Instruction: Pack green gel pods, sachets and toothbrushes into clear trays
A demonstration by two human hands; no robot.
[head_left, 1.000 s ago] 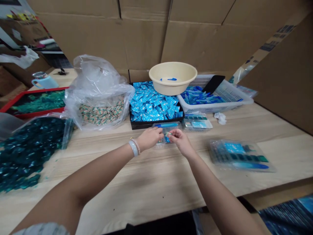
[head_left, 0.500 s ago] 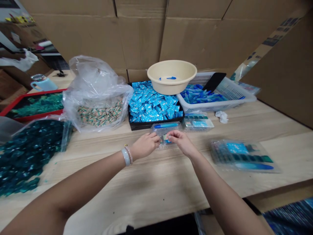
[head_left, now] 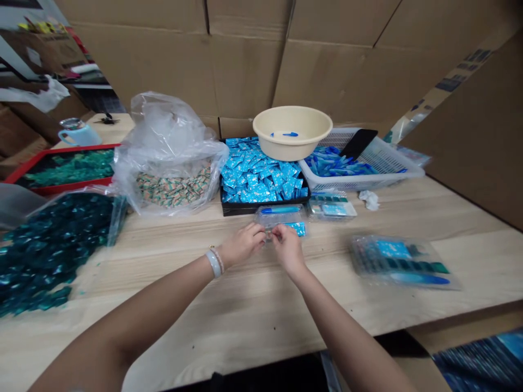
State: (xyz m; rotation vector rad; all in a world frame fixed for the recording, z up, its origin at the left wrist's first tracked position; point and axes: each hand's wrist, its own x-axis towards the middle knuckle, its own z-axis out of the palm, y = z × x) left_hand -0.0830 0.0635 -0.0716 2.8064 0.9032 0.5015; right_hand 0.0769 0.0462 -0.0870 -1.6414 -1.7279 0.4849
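A clear plastic case (head_left: 265, 218) lies on the table before me, holding a blue pen-like piece (head_left: 280, 209) along its far side and a blue printed packet (head_left: 300, 228) at its right. My left hand (head_left: 248, 243) is at the case's near left corner, fingers bent and closed; what they grip is hidden. Beside it, almost touching, my right hand (head_left: 287, 244) pinches over the near part of the case. Between its fingertips is a small beige and green packet, mostly covered.
Behind the case stands a black tray (head_left: 232, 208) of blue packets, with a cream basin (head_left: 292, 149) and a white basket (head_left: 359, 181) beside it. A bag (head_left: 171, 130) of small packets and dark green pieces (head_left: 53, 245) are left. Filled cases (head_left: 402, 261) lie right.
My right hand has moved left with the small packet, closer to my left hand, uncovering the blue packet in the case. The whole view has shifted slightly.
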